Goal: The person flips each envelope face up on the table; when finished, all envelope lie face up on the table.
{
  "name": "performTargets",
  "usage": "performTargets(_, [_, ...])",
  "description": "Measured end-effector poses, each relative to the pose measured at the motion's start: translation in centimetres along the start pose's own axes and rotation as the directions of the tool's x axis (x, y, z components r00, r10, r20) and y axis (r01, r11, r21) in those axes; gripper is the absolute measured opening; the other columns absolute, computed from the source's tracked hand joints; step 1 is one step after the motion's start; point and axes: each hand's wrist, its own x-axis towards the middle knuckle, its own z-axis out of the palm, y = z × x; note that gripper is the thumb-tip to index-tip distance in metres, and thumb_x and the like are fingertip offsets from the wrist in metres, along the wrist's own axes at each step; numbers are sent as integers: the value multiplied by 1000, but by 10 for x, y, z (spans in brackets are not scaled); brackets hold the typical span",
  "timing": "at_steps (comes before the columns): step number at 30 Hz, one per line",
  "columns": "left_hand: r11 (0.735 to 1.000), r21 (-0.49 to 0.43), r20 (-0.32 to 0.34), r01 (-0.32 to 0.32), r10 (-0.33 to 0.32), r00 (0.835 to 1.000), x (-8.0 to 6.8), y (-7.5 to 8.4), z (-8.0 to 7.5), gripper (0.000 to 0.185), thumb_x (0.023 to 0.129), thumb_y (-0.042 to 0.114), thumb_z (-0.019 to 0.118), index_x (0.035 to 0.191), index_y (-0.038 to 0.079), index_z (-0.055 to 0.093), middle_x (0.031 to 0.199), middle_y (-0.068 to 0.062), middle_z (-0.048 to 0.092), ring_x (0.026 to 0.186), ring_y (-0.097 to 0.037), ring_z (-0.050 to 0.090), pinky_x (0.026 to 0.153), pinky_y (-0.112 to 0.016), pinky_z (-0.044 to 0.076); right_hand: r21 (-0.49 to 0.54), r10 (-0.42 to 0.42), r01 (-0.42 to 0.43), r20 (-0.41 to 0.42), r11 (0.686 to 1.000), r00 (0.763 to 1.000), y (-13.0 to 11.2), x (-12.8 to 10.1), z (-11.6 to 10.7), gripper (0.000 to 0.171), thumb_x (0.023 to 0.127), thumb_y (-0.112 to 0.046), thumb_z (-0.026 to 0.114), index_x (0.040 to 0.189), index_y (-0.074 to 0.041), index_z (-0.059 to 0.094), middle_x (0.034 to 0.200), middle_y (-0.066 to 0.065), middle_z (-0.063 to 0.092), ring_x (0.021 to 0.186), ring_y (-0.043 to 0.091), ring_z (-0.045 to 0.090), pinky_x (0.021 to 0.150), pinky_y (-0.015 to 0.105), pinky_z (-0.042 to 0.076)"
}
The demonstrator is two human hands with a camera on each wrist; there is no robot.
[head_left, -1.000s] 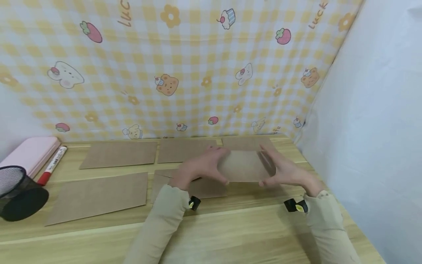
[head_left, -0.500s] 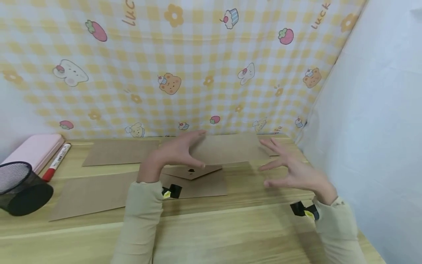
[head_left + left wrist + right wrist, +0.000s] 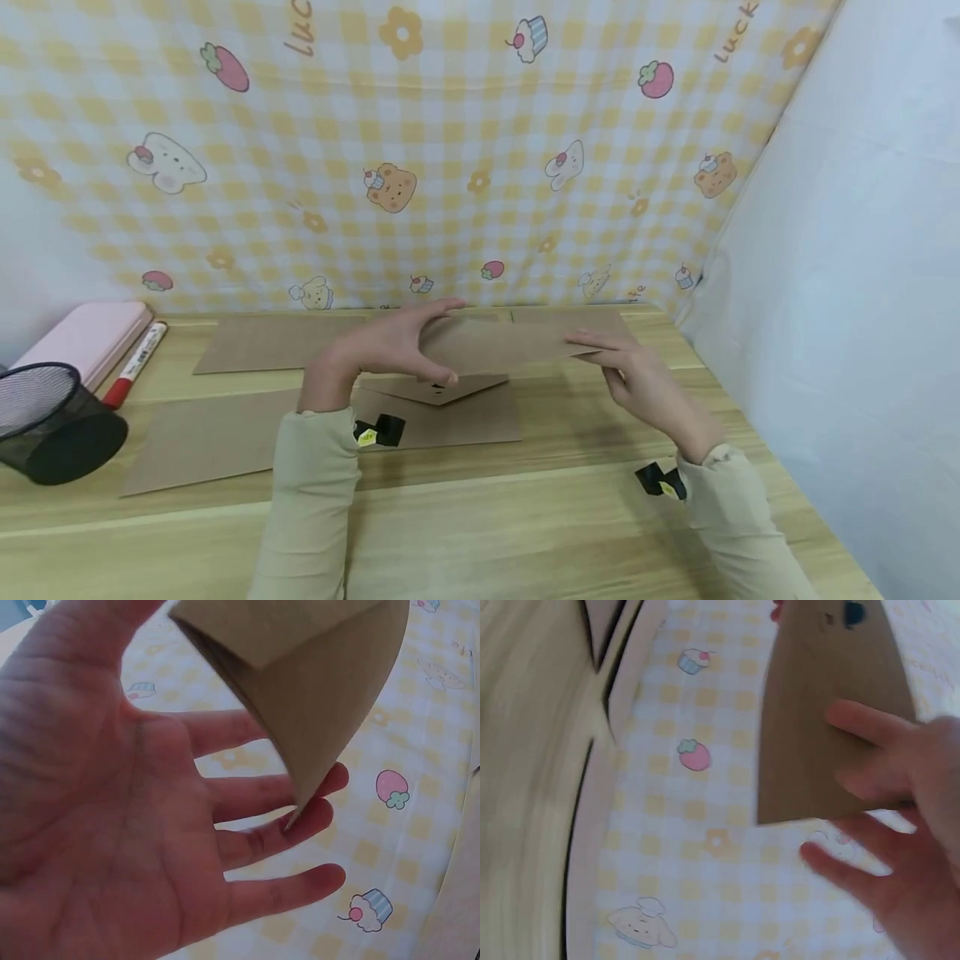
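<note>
A brown kraft-paper envelope [image 3: 510, 346] is held above the table between both hands. My left hand [image 3: 393, 342] grips its left end, thumb on the near edge and fingers at the far edge. In the left wrist view the envelope [image 3: 330, 697] bows, and its corner meets the spread fingers. At the other end my right hand [image 3: 641, 375] pinches the paper, with fingers on both faces in the right wrist view. A dark printed mark [image 3: 853, 613] shows on that face. Below lies another envelope [image 3: 465, 417], its pointed flap towards me.
More brown envelopes lie on the wooden table, including a back-left one [image 3: 262, 346], a front-left one [image 3: 210, 437] and a back-right one [image 3: 600, 321]. At left are a black mesh cup [image 3: 67, 433], a red-capped marker [image 3: 135, 367] and a pink case [image 3: 90, 337].
The left hand has moved left with the envelope. The right hand let go, spread its fingers beside it, then took hold of the right end. The envelope now looks flatter.
</note>
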Motion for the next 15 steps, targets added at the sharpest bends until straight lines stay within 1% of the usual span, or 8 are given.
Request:
performTargets(1, [1000, 2, -4, -6, 6, 1000, 0, 0, 0, 93, 71, 34, 79, 147, 22, 27, 149, -7, 27, 135, -24, 25, 103, -46, 28, -12, -5, 5, -27, 1000, 1000, 0, 0, 0, 35, 74, 25, 54, 95, 3, 71, 122, 9, 60, 63, 10, 55, 57, 20, 44])
performTargets(2, [1000, -2, -12, -13, 12, 1000, 1, 0, 0, 93, 71, 35, 79, 147, 22, 27, 149, -7, 27, 135, -24, 23, 104, -47, 27, -17, -8, 8, -49, 1000, 999, 0, 0, 0, 39, 73, 26, 52, 97, 3, 71, 121, 9, 61, 54, 5, 46, 49, 17, 38])
performTargets(4, [999, -19, -37, -25, 24, 999, 1, -1, 0, 92, 72, 36, 78, 147, 23, 26, 149, -7, 25, 136, -24, 21, 104, -49, 25, -21, -9, 7, -81, 1000, 997, 0, -1, -1, 43, 71, 28, 49, 98, 3, 71, 119, 9, 62, 46, 1, 23, 42, 15, 26])
performTargets(6, [998, -56, -87, -31, 26, 996, 1, -1, -1, 91, 72, 37, 79, 146, 24, 27, 149, -7, 24, 137, -25, 18, 105, -51, 24, -21, -3, 1, -92, 1000, 996, 1, -2, -2, 48, 70, 29, 48, 103, 2, 70, 119, 10, 62, 46, -1, 17, 41, 14, 24])
performTargets(8, [992, -111, -153, -51, 34, 988, 0, -1, -3, 84, 73, 34, 79, 141, 20, 32, 148, -7, 26, 136, -25, 21, 105, -50, 24, -26, 8, -11, -100, 1000, 995, 4, -2, -3, 52, 71, 30, 48, 106, -1, 70, 116, 9, 63, 47, -2, 16, 40, 15, 24])
performTargets(11, [978, -179, -265, -105, 54, 963, -2, -3, -5, 59, 74, 29, 79, 118, 12, 42, 144, -5, 33, 133, -24, 28, 105, -47, 25, -36, 32, -37, -114, 999, 993, 7, -3, -7, 55, 72, 29, 46, 109, -4, 69, 110, 10, 66, 46, -2, 12, 39, 17, 24])
performTargets(13, [972, -187, -289, -145, 87, 953, -4, -5, -7, 45, 76, 27, 78, 101, 8, 46, 144, -1, 34, 134, -22, 27, 106, -47, 23, -23, 54, -57, -119, 998, 991, 9, -4, -9, 54, 73, 28, 45, 108, -5, 70, 107, 11, 67, 46, -2, 10, 38, 17, 23])
performTargets(15, [976, -158, -264, -149, 104, 959, -5, -7, -7, 35, 77, 28, 77, 96, 10, 53, 146, 3, 32, 136, -19, 23, 106, -48, 23, -12, 71, -73, -117, 997, 991, 10, -5, -12, 53, 74, 27, 44, 108, -5, 70, 106, 12, 67, 45, -3, 10, 36, 17, 22])
